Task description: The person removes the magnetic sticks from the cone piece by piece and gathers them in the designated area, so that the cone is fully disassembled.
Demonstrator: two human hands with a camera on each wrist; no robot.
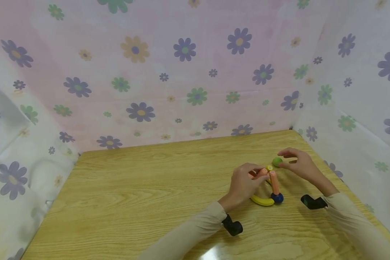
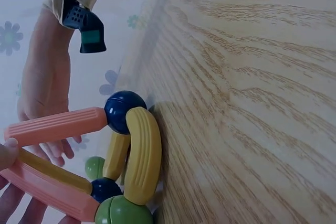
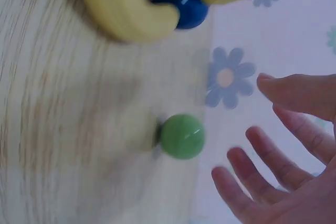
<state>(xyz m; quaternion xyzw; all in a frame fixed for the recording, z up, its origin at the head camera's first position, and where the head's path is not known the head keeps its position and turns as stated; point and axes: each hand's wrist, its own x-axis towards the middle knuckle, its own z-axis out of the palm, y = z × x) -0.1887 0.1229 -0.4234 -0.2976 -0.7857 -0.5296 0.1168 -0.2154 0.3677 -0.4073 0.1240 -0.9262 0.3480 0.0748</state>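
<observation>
A small structure of magnetic rods and balls stands on the table. Its curved yellow rods (image 2: pixel 143 156) lie along the bottom, joined by a dark blue ball (image 1: pixel 277 198) and a green ball (image 2: pixel 123 211). One salmon rod (image 1: pixel 274 183) rises upright from the blue ball. My left hand (image 1: pixel 245 182) pinches a second salmon rod (image 2: pixel 50 191) near its upper end, close by a straight yellow rod (image 2: pixel 52 170). A loose green ball (image 3: pixel 182 136) sits on the tabletop behind the structure. Beside it hovers my right hand (image 1: pixel 300 165), fingers spread and apart from the ball.
The wood-grain table (image 1: pixel 133 195) extends far to the left of the structure. Flower-patterned cloth (image 1: pixel 164 90) rises behind it and along both sides. Each wrist carries a black camera (image 1: pixel 232 225).
</observation>
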